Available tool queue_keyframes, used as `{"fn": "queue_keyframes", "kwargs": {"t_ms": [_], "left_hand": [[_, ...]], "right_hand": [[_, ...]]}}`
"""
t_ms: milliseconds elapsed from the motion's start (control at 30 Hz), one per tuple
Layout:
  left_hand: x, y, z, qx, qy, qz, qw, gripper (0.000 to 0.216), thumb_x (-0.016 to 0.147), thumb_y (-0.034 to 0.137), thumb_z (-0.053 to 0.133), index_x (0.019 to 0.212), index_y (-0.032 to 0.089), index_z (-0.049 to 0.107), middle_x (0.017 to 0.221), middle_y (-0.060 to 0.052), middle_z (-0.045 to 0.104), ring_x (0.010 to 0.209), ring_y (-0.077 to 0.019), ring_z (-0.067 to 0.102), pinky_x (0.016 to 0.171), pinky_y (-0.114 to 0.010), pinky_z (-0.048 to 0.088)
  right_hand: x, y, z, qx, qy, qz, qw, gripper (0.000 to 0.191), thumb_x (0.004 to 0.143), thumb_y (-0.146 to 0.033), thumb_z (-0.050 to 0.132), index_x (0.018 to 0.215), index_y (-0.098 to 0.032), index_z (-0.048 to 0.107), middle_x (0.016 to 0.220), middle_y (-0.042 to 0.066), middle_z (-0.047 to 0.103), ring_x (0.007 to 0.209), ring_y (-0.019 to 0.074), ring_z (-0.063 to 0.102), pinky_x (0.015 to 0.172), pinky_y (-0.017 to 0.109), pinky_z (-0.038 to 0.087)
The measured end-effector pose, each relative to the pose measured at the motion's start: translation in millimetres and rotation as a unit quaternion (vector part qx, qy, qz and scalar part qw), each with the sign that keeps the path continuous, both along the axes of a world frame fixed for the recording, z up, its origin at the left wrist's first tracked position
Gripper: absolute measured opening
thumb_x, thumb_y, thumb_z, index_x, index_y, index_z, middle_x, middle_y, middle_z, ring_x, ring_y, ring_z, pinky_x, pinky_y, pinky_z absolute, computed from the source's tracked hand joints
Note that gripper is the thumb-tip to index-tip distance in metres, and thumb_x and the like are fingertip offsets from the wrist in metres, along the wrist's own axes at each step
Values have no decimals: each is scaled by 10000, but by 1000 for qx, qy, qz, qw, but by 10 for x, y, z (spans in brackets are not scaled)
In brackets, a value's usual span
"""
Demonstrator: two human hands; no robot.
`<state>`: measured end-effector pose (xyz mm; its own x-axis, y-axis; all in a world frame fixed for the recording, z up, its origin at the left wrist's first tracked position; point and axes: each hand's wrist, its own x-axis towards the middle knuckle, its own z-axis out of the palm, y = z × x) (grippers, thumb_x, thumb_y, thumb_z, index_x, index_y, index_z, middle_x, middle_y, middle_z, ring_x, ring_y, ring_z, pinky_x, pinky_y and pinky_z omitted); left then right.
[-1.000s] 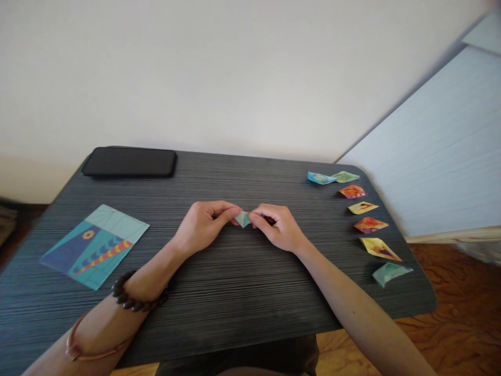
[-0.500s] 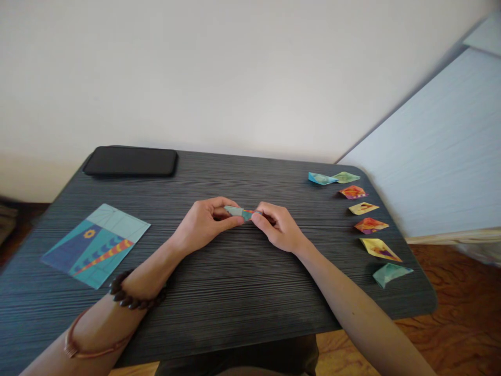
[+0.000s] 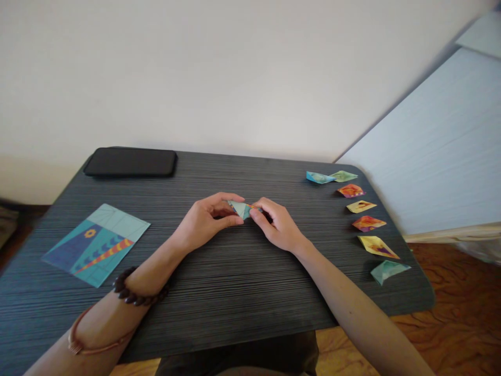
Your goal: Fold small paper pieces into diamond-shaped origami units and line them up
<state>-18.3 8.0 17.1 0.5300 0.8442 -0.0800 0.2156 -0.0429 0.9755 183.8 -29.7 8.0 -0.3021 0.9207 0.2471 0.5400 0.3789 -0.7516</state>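
Between my hands, above the middle of the table, is a small folded origami paper (image 3: 240, 209) in pale teal with a bit of orange and blue. My left hand (image 3: 203, 219) has it by the left end, index finger along the top edge and thumb at the lower corner. At the other end my right hand (image 3: 279, 223) pinches it between thumb and curled fingers, which cover that part. To the left, a flat square sheet of origami paper (image 3: 111, 230) in teal, purple and orange lies on the table.
Several folded paper pieces line the right side, among them a blue one (image 3: 320, 178), an orange one (image 3: 368, 223), a yellow one (image 3: 379, 246) and a green one (image 3: 389, 270). A black phone (image 3: 131, 162) lies at the back left of the dark table (image 3: 235, 292). A wall stands behind.
The folded paper has turned in my fingers and now shows a wider pale triangular face. My left thumb and index finger have spread further apart around it; the right hand keeps its pinch.
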Motion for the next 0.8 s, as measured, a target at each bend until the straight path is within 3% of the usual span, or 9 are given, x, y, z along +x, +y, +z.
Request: {"fn": "queue_keyframes", "kwargs": {"t_ms": [100, 167, 400, 533, 667, 800], "left_hand": [[6, 1, -16, -4, -15, 11, 1000, 529, 720, 356, 718, 1186, 201, 523, 857, -21, 694, 786, -160, 659, 767, -281, 510], [10, 3, -19, -11, -20, 13, 1000, 534, 717, 352, 723, 1181, 186, 516, 885, -30, 691, 796, -158, 654, 774, -283, 510], [18, 17, -1, -21, -47, 20, 998, 452, 736, 350, 708, 1115, 167, 543, 766, -4, 652, 675, -131, 615, 707, -281, 520], [29, 15, 10, -34, -73, 15, 997, 452, 743, 333, 705, 1123, 158, 534, 867, -38, 664, 717, -136, 611, 697, -278, 520], [29, 9, -4, -34, -84, 7, 996, 377, 759, 311, 694, 1078, 156, 566, 898, -33, 654, 732, -117, 602, 726, -265, 516], [19, 13, -50, -37, -91, 2, 995, 437, 765, 300, 693, 1155, 175, 543, 951, -37, 656, 810, -131, 616, 764, -269, 516]], "right_hand": [[-12, -12, -6, 60, 7, -4, 998, 295, 881, -306, 542, 1160, -214, 531, 1062, 71, 563, 875, 150, 542, 762, 282, 456], [-14, -9, -18, 76, 6, 7, 997, 308, 881, -306, 550, 1179, -231, 541, 1098, 71, 565, 920, 154, 554, 799, 293, 467], [-34, -6, -38, 47, 9, -14, 999, 214, 901, -317, 522, 1051, -213, 633, 871, 19, 685, 736, 125, 610, 676, 250, 473], [-51, -28, -34, 9, 43, -16, 999, 203, 885, -323, 548, 1027, -202, 631, 825, -1, 698, 643, 97, 601, 590, 217, 447], [-45, -26, -44, -12, 53, -22, 998, 202, 856, -347, 592, 992, -203, 635, 798, -8, 695, 633, 93, 599, 577, 215, 434], [-38, -16, -58, -37, 84, -35, 995, 238, 816, -366, 640, 989, -203, 624, 836, 2, 697, 692, 108, 627, 592, 221, 447]]}}
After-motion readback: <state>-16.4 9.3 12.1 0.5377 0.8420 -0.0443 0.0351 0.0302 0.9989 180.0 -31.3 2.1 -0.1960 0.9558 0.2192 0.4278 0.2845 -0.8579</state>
